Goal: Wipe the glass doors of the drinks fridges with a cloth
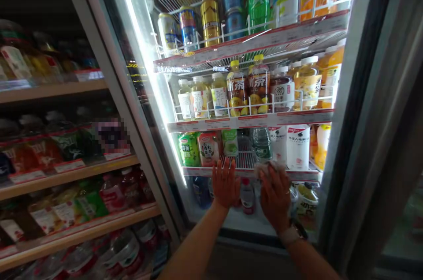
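Holds the left hand (226, 184) up with the grip open and empty, fingers spread and pointing upward, in front of the red-edged shelf (239, 172) of a lit drinks fridge (358, 72). Holds a crumpled whitish cloth (264, 169) in the right hand (276, 189), with the grip closed on it, at about the same height, well apart from the left. Wears a watch (298, 229) on the right wrist. Cannot tell whether either hand touches glass.

Shows a small red-capped bottle (247, 198) between the hands, lower down, and a tub (307, 200) to the right of the right hand. Shows above the hands a clear bottle with a dark green label (262, 145), a light green bottle (230, 142) and white bottles (298, 147); higher still, tea bottles (259, 86), then cans (210, 22). Shows wooden shelves (66, 178) of drinks on the far left, partly blurred
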Demonstrator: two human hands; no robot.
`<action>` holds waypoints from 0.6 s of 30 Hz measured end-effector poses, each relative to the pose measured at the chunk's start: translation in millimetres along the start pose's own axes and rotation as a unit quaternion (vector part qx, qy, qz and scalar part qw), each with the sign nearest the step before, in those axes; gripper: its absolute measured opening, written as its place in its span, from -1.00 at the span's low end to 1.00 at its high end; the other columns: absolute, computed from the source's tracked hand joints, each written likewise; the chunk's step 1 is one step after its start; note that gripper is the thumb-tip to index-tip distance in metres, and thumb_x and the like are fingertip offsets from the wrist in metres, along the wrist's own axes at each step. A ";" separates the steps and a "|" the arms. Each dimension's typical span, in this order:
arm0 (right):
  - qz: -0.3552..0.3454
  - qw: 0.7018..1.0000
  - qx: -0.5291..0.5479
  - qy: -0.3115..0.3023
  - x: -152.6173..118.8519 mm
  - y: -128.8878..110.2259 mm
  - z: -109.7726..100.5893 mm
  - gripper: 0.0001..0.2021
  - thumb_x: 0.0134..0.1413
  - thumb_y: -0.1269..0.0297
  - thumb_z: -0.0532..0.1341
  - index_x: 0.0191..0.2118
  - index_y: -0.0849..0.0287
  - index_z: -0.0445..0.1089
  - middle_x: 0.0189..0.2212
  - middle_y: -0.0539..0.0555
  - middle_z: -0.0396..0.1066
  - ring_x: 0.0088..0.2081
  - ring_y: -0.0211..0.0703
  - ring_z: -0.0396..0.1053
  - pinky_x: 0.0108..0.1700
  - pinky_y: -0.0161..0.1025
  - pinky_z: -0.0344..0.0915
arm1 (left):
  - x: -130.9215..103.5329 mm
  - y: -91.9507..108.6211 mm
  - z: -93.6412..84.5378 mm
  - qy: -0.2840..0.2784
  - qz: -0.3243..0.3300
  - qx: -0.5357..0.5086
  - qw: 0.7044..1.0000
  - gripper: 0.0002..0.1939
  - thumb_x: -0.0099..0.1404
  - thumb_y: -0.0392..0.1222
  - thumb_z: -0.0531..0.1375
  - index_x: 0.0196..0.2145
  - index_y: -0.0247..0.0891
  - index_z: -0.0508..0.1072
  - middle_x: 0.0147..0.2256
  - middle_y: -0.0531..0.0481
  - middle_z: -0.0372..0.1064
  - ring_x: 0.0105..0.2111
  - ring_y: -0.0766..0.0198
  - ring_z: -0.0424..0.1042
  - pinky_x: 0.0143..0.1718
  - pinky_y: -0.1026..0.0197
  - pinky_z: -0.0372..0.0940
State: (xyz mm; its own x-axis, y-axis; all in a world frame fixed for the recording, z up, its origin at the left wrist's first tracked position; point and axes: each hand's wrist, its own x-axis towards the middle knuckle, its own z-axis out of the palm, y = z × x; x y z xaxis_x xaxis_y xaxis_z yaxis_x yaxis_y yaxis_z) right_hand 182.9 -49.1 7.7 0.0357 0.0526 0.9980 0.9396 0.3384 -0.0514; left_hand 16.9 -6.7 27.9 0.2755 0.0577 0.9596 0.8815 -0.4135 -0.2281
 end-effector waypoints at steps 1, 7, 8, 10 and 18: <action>-0.024 1.000 0.003 -0.017 -8.4 -4.6 2.3 -0.41 0.21 0.50 0.08 0.32 -0.03 0.09 0.30 0.10 0.14 0.35 0.08 0.01 0.31 0.14 0.12 | 0.8 -0.1 -0.6 0.001 0.001 0.000 1.000 -0.37 0.41 -0.13 -0.05 0.36 -0.33 -0.07 0.31 -0.22 0.05 0.36 -0.01 -0.13 0.31 -0.11 -0.02; -0.129 0.988 0.031 -0.073 -43.4 -8.2 -0.7 -0.60 0.19 0.56 0.07 0.04 0.04 0.44 0.05 0.03 0.46 0.32 -0.13 0.07 0.36 -0.07 0.05 | 5.5 0.9 -2.2 0.018 0.008 0.001 1.000 -0.40 0.43 -0.16 -0.08 0.36 -0.36 -0.07 0.34 -0.21 -0.04 0.37 0.01 -0.19 0.33 -0.06 -0.10; -0.143 0.986 0.033 -0.082 -43.3 -6.3 -2.6 -0.60 0.20 0.56 0.06 0.02 0.04 0.45 0.03 0.02 0.48 0.32 -0.15 0.08 0.37 -0.08 0.03 | 5.3 1.0 -2.0 0.018 0.007 0.001 1.000 -0.40 0.43 -0.16 -0.08 0.36 -0.35 -0.07 0.33 -0.22 -0.03 0.37 0.02 -0.19 0.33 -0.06 -0.10; -0.157 0.982 0.034 -0.099 -35.2 -1.4 -6.7 -0.60 0.22 0.56 0.05 0.03 0.01 0.44 0.02 0.00 0.49 0.32 -0.17 0.09 0.38 -0.09 -0.02 | 3.9 0.8 -1.5 0.014 0.005 0.003 1.000 -0.40 0.43 -0.15 -0.08 0.36 -0.34 -0.07 0.32 -0.22 0.00 0.37 0.01 -0.17 0.33 -0.07 -0.08; -0.008 0.999 0.025 -0.027 31.2 7.6 -11.8 -0.41 0.23 0.53 0.08 0.32 -0.05 0.09 0.30 0.08 0.15 0.35 0.01 -0.02 0.39 0.10 -0.11 | 1.6 1.7 -2.4 0.007 0.002 -0.007 1.000 -0.39 0.42 -0.14 -0.07 0.36 -0.34 -0.06 0.32 -0.20 0.01 0.36 0.00 -0.14 0.32 -0.08 -0.07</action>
State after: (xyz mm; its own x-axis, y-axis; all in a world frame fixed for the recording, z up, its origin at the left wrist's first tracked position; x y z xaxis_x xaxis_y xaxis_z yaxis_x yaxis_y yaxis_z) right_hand 195.2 -55.9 38.9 0.0006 0.0974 0.9952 0.9218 0.3859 -0.0383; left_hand 17.9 -9.4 29.5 0.2744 0.0433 0.9606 0.8748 -0.4260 -0.2306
